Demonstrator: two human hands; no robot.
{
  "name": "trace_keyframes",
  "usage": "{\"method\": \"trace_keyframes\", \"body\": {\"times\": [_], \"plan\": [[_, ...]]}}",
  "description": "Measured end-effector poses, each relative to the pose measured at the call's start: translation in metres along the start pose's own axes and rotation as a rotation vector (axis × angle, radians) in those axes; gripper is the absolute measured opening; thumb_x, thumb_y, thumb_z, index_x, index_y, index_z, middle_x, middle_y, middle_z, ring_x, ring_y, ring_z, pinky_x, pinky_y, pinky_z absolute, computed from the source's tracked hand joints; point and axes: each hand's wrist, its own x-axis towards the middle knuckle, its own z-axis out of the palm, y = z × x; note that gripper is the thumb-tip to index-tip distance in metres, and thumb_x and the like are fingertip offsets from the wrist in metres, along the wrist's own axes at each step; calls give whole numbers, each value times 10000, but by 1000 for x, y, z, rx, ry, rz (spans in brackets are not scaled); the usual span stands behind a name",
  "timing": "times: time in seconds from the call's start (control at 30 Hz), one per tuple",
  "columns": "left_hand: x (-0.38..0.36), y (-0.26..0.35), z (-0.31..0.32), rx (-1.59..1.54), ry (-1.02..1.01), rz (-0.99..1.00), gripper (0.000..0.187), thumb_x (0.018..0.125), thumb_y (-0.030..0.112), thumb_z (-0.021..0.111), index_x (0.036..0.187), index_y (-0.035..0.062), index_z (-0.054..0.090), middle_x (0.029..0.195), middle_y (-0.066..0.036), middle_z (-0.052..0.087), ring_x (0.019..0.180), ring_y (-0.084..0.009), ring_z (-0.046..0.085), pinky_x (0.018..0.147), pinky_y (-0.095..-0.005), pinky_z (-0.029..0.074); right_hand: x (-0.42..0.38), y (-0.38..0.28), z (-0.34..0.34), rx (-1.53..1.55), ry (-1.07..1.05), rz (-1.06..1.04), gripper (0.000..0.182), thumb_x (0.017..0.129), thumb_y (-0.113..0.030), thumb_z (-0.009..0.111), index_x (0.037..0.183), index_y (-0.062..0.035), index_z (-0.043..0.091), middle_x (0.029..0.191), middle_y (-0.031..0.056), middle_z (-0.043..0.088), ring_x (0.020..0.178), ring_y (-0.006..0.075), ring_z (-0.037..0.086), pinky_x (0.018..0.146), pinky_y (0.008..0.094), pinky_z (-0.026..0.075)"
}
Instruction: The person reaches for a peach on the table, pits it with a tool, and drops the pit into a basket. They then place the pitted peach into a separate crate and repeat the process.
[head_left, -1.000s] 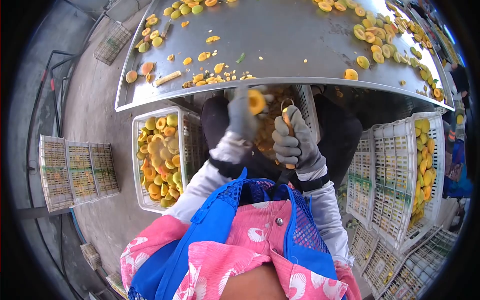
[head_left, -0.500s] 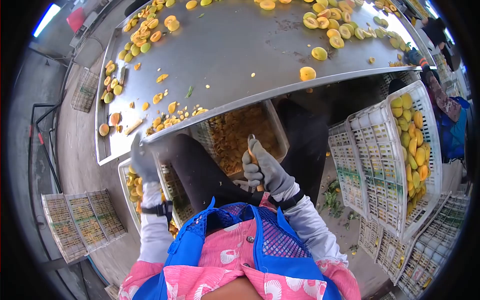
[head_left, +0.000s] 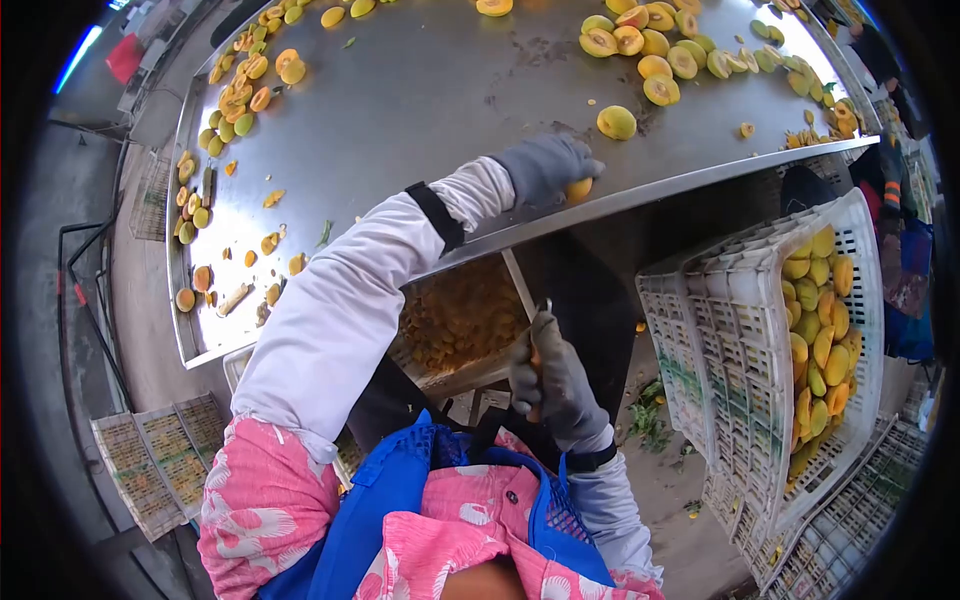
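My left hand point(head_left: 548, 170), in a grey glove, reaches across to the front edge of the metal table point(head_left: 430, 110). Its fingers close around a yellow peach point(head_left: 579, 190), which is mostly hidden under them. Just beyond lies another yellow-green peach point(head_left: 617, 123). Low between my knees, my right hand point(head_left: 562, 385), also gloved in grey, is wrapped around a wooden-handled tool point(head_left: 536, 352) with a short metal tip pointing up. Behind that hand stands a crate point(head_left: 522, 285) holding orange-brown fruit scraps.
Halved peaches point(head_left: 683, 62) lie at the table's far right, with more along its left side. A tilted white crate point(head_left: 710, 330) of peach halves stands at my right. Further crates point(head_left: 165, 455) sit at lower left. Another person's sleeve point(head_left: 890, 195) shows at far right.
My left hand has swung from the table's left front corner to the right and closed on the peach. My right hand still grips the tool, slightly lower. The view has shifted.
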Motion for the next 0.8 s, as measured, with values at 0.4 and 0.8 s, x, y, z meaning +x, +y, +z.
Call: {"method": "trace_keyframes", "body": {"times": [0.4, 0.8], "plan": [[-176, 152, -26, -1954, 953, -293, 557, 1035, 432, 306, 1286, -15, 525, 1132, -148, 630, 1026, -185, 591, 881, -311, 501, -7, 2, 77, -502, 115, -380, 328, 1006, -380, 497, 905, -72, 548, 588, -28, 443, 456, 44, 419, 400, 216, 369], [-227, 207, -51, -1790, 1311, -339, 437, 1013, 391, 451, 1127, 2, 615, 1003, -113, 656, 884, -146, 622, 762, -279, 517, -17, 61, 106, -1059, 214, -797, 325, 989, -306, 528, 969, 12, 592, 664, 151, 608, 548, 287, 592, 525, 375, 460]]}}
